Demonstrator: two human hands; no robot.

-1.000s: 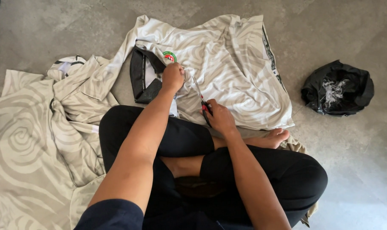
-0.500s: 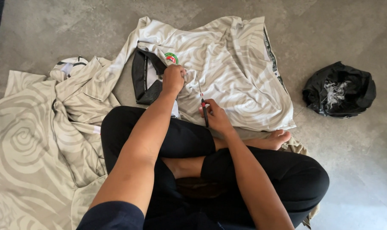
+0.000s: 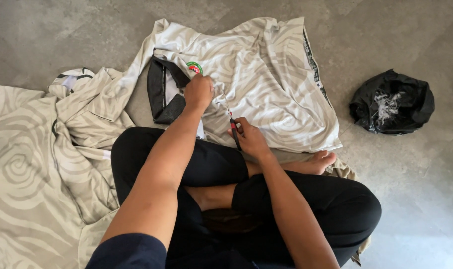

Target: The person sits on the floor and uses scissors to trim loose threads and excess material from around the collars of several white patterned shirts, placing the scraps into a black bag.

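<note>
A person is sitting cross-legged on the grey floor (image 3: 47, 35), working on a pale swirl-patterned shirt (image 3: 271, 89) that is lying spread out just beyond the knees. The left hand (image 3: 198, 92) is pinching a bit of the shirt's fabric, fingers closed on the cloth close to a small round red-and-green badge (image 3: 194, 67) and the black collar (image 3: 161, 92). The right hand (image 3: 250, 138) is curling around a slim tool with a dark handle and a thin metal tip (image 3: 232, 122), the tip pointing up toward the pinched cloth; it looks like a seam ripper or small snips, though the view is too small to be sure. The two hands are sitting near each other but apart, with the tool between them.

To the left, more of the same patterned fabric (image 3: 32, 169) is lying in a loose heap on the floor. Far right, well apart from the shirt, a crumpled black bag (image 3: 405, 107) is holding pale thread scraps. A bare foot (image 3: 316, 162) is resting at the shirt's near edge.
</note>
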